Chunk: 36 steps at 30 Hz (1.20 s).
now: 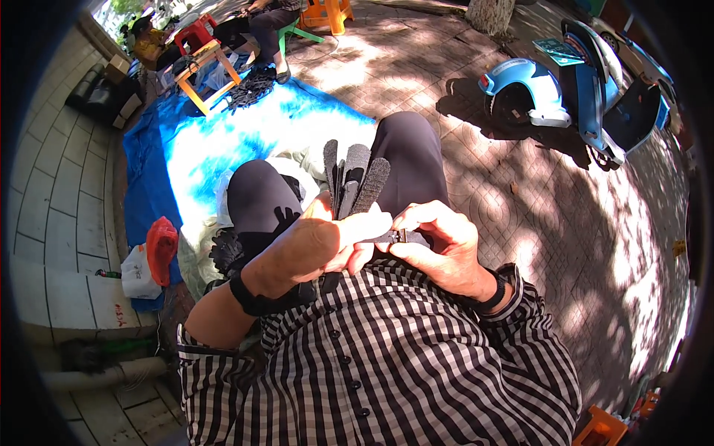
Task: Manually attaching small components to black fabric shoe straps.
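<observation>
One wide stretch of reddish-brown patterned paving (483, 193), with free room rightward as far as a light-blue scooter (550, 89). Bounded at far left by a pale grey block wall (44, 201); covered ahead by a bright blue plastic sheet (145, 186). Confined more closely at the lap by dark-trousered knees (409, 149), just beyond the hands. Beside the left knee, a dark, frayed-looking pile (223, 249), contents too unclear to tell. Apparently grasped in the left hand (316, 241): a fan of black textured fabric strips (368, 186), no metal visible on exposed ends; presumably unworked. Pinched in the right hand (450, 245), between both hands: a short black strap (418, 238) bearing a small silvery metal buckle (401, 236). Seemingly mid-adjustment; full seating not discernible.
</observation>
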Motion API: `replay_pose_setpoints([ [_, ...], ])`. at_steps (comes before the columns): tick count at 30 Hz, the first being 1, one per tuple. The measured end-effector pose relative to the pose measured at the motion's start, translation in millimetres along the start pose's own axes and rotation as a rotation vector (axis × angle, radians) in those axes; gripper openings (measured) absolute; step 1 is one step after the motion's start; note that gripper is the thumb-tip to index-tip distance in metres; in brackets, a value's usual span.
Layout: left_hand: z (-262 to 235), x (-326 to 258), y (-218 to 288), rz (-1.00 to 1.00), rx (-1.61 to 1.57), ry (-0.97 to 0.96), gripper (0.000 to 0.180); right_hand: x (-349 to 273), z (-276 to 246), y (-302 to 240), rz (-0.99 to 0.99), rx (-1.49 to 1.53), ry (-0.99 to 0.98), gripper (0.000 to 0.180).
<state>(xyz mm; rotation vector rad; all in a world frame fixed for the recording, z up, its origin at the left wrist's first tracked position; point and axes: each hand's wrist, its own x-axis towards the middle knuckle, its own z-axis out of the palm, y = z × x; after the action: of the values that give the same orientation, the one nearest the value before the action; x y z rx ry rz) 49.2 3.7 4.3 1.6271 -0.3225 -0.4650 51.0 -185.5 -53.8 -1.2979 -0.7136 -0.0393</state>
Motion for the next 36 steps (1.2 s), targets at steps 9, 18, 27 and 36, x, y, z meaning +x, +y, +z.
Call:
replay_pose_setpoints([
  [9, -7.8, -4.7, 5.5, -0.172, -0.038, -0.038, 0.023, 6.2, -5.2, 0.1, -0.137, -0.22, -0.045, 0.022],
  [18, 0.1, -3.8, 9.5, -0.169, -0.039, 0.044, 0.015, 11.6, -6.6, -6.5, -0.255, -0.457, -0.105, 0.023],
  [27, -1.4, -0.2, -2.5, -0.159, -0.029, 0.034, 0.013, 12.2, -5.6, -6.4, -0.253, -0.499, -0.138, 0.023],
  [36, 2.9, -2.8, -2.2, -0.137, 0.003, 0.078, 0.014, 13.0, -11.9, -14.1, 0.004, -0.296, -0.239, 0.02],
])
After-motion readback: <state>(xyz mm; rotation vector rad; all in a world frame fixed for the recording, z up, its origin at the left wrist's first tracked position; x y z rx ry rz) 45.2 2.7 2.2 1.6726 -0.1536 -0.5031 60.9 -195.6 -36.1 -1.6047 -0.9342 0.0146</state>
